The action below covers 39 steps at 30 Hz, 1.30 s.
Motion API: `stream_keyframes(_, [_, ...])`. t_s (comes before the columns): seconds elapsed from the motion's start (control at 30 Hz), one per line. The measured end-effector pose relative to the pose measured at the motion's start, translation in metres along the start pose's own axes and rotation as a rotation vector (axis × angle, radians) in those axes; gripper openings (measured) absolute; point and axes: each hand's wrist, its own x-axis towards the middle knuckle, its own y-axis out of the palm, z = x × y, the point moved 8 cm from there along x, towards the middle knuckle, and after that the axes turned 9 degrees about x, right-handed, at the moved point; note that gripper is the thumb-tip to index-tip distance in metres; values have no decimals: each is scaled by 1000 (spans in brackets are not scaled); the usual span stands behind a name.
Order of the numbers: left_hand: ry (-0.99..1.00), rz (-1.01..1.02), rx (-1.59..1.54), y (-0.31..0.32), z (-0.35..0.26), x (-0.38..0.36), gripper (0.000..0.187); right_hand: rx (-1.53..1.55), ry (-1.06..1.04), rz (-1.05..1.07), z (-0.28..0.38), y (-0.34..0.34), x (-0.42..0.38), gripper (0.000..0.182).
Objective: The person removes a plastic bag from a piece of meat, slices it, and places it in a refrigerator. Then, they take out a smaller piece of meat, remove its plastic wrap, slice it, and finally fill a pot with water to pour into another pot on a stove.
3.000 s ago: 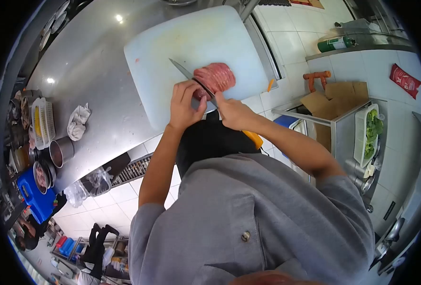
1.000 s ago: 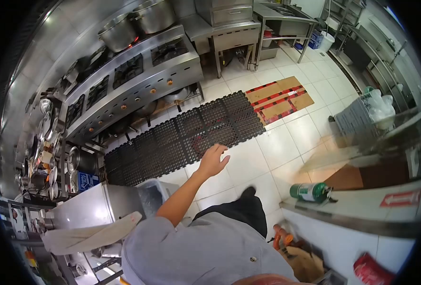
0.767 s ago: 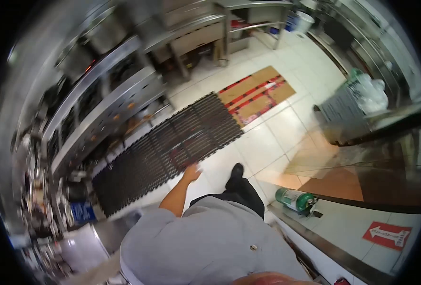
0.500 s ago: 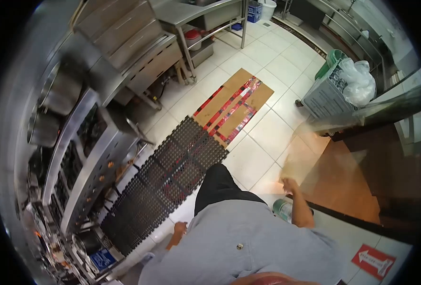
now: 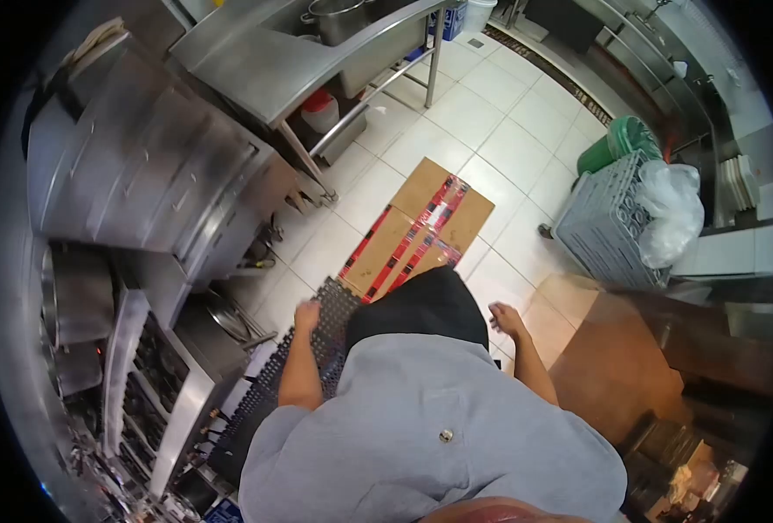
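My left hand [image 5: 307, 315] hangs beside my body above the black perforated floor mat [image 5: 251, 392]. Its fingers are curled in, and nothing shows in them. On the other side my right hand [image 5: 506, 319] is over the white floor tiles, loosely curled, with no object visible in it. Neither hand touches anything I can see. Just ahead of my legs, flattened cardboard [image 5: 434, 196] with red tape strips lies on the floor, against the mat's far end.
Steel kitchen units and a range [image 5: 177, 427] with pots line the left. Farther off stands a steel sink table [image 5: 273, 78]. To the right are stacked grey racks [image 5: 609, 222] with a plastic bag [image 5: 670, 209] and a green bin [image 5: 617, 144]. Brown flooring [image 5: 613, 375] lies nearer.
I have moved forward along the mat, closer to the cardboard and racks. My left hand has swung forward and up. The green-labelled container near my right arm is out of sight.
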Motion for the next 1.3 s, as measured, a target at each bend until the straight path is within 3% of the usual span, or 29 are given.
stream_keyframes(0.03, [322,-215,255,-36,-60,48,32,-60,52,3,-15,-1,16,36])
stream_keyframes(0.07, [301,-270,-63,-68,-107,80,33,-78,170,-10,-24,-3,25,39])
stream_keyframes(0.17, [556,-458,-102,-151,-287,103,17,-160,416,77,-7,-11,51,37])
stream_keyframes(0.27, [505,-365,-323,-181,-398,124,17,-113,427,61,29,-34,123,32])
stream_keyframes(0.43, [430,-251,-582,-189,-483,178,19,-254,194,68,163,-112,288,28])
stream_keyframes(0.57, [449,-315,-755,-248,-559,201,21,-242,-73,-91,333,-182,393,26])
stream_keyframes(0.63, [460,-445,-729,-294,-594,214,21,-281,-134,-121,409,-204,431,28])
stream_keyframes(0.77, [507,-476,-768,-359,-661,301,21,-295,-264,-127,521,-216,486,32])
stream_keyframes(0.9, [528,-419,-799,-411,-735,436,18,-236,-345,-140,524,-208,532,31])
stream_keyframes(1.03, [502,-382,-782,-459,-809,566,16,-306,-31,47,515,-163,510,21])
stream_keyframes(1.1, [451,-292,-742,-471,-843,627,19,-197,66,-29,534,-159,493,26])
stream_keyframes(1.23, [354,-331,-661,-494,-882,701,20,-225,61,-132,590,-168,478,29])
stream_keyframes(1.3, [353,-305,-743,-502,-891,753,20,-323,-109,-107,638,-168,477,30])
